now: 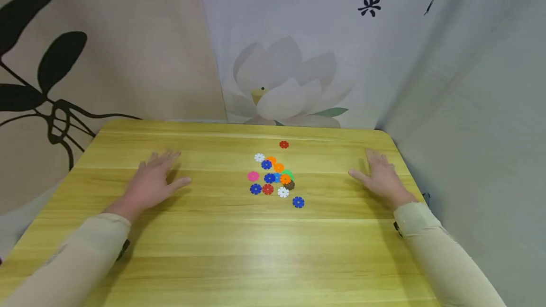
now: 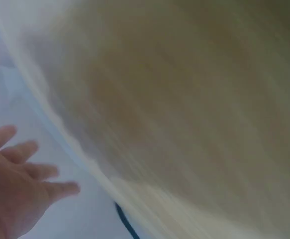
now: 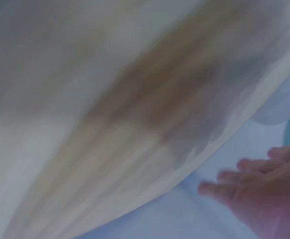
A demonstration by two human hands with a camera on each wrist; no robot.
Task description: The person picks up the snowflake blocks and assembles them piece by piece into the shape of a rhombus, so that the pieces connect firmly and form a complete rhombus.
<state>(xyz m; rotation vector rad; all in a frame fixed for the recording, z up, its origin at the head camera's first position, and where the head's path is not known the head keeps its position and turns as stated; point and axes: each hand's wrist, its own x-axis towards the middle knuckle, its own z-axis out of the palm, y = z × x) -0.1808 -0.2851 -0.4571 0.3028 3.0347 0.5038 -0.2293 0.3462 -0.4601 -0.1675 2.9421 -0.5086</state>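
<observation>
Small notched plastic discs lie in a loose cluster on the wooden table (image 1: 204,259). Among them are a pink disc (image 1: 253,176), a white disc (image 1: 283,192), a brown disc (image 1: 291,185) and several blue ones; some overlap. A red disc (image 1: 284,144) lies apart toward the far edge, and a blue disc (image 1: 298,202) sits nearest the front. My left hand (image 1: 151,181) is spread over the table left of the cluster, holding nothing. To the right, my right hand (image 1: 381,176) is likewise spread, its thumb toward the discs. Both wrist views show straight, separated fingers.
Behind the table's far edge hangs a pale curtain (image 1: 298,4) with a printed lotus and dark characters. Another light curtain (image 1: 486,108) runs along the right side. Dark printed leaves (image 1: 61,58) show on the cloth at left.
</observation>
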